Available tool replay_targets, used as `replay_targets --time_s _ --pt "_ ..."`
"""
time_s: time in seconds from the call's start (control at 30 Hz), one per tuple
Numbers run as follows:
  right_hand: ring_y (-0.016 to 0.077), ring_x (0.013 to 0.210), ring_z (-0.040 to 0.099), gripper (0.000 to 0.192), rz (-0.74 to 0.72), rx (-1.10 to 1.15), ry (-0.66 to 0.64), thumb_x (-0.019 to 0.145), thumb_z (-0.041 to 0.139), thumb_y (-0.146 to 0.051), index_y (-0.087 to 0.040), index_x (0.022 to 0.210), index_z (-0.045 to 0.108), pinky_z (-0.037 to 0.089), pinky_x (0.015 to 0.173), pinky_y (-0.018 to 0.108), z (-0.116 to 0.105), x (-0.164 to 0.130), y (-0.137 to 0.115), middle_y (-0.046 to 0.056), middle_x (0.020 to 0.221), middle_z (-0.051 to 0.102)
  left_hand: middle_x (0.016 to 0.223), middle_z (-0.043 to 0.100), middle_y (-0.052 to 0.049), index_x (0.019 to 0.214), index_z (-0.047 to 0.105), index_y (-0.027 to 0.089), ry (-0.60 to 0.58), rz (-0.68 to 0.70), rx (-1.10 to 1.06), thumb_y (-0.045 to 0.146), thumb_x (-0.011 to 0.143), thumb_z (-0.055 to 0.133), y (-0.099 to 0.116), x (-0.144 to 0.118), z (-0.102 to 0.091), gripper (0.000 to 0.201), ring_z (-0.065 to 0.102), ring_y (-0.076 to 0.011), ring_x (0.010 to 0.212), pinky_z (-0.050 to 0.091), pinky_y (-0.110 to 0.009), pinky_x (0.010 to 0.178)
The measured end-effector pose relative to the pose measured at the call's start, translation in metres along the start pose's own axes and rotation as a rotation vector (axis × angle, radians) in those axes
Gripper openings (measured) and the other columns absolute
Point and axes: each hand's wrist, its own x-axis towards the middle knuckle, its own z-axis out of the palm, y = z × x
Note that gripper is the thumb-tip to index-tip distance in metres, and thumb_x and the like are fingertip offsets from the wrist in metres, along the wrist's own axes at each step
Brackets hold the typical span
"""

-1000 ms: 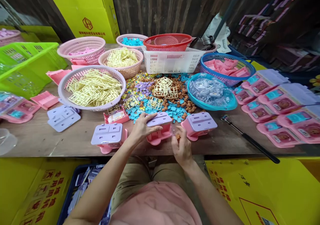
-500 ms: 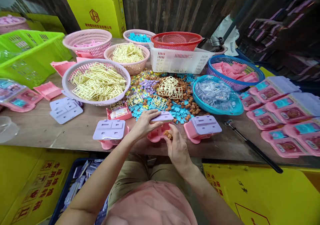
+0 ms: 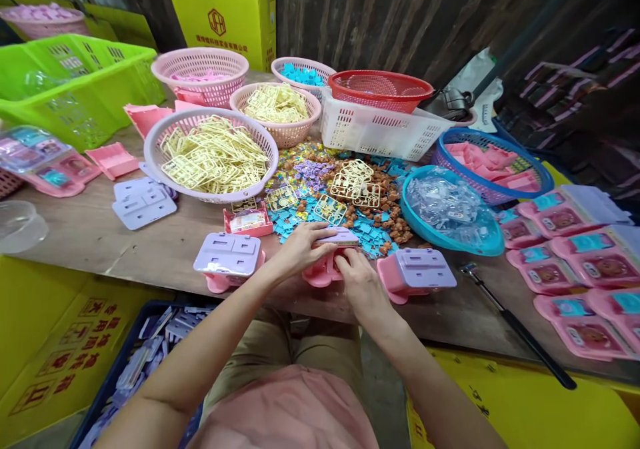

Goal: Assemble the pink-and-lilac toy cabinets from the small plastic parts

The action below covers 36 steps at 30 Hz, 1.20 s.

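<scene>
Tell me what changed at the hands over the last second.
The right hand moved from the table edge up to the pink and lilac toy case, carrying a small brown piece that is now hidden against it. The left hand stayed gripping the case; the two other cases stayed put.

We see a pink toy case with lilac lid | centre of frame, near the table's front edge | resting on its pink base, lid on top and roughly level | front partly hidden; we cannot tell whether it is fully closed
</scene>
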Motion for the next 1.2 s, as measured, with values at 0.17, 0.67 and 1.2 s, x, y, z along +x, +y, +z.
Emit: replay_targets --time_s 0.17,0.67,1.2 --pt "0.0174 0.075 0.059 0.028 -0.011 0.027 -0.030 0.085 0.038 -0.004 -0.019 0.094 0.059 0.047 0.061 0.026 -0.002 -0.002 0.008 0.008 0.096 0.059 0.122 0.059 -0.007 0.117 0.060 0.021 0.008 -0.003 0.005 0.034 0.085 0.055 -0.001 0.002 0.001 0.035 0.050 -0.0216 0.116 0.036 -0.037 0.100" --pt "0.0236 0.101 0.059 0.037 -0.290 -0.158 0.069 0.084 0.030 0.000 -0.012 0.102 0.060 0.052 0.084 0.037 0.001 -0.004 0.014 0.017 0.118 0.058 0.121 0.060 -0.009 0.116 0.060 0.020 -0.012 -0.007 0.020 0.032 0.086 0.054 0.000 0.004 -0.002 0.033 0.052 -0.0215 0.115 0.037 -0.036 0.098" --pt "0.0230 0.112 0.051 0.033 -0.161 0.072 0.452 0.087 0.040 -0.008 -0.020 0.113 0.056 0.047 0.090 0.042 -0.006 -0.025 0.013 0.012 0.114 0.057 0.119 0.061 -0.007 0.117 0.059 0.023 0.012 0.008 -0.006 0.034 0.086 0.052 -0.001 0.005 -0.002 0.033 0.053 -0.0208 0.113 0.037 -0.034 0.097"
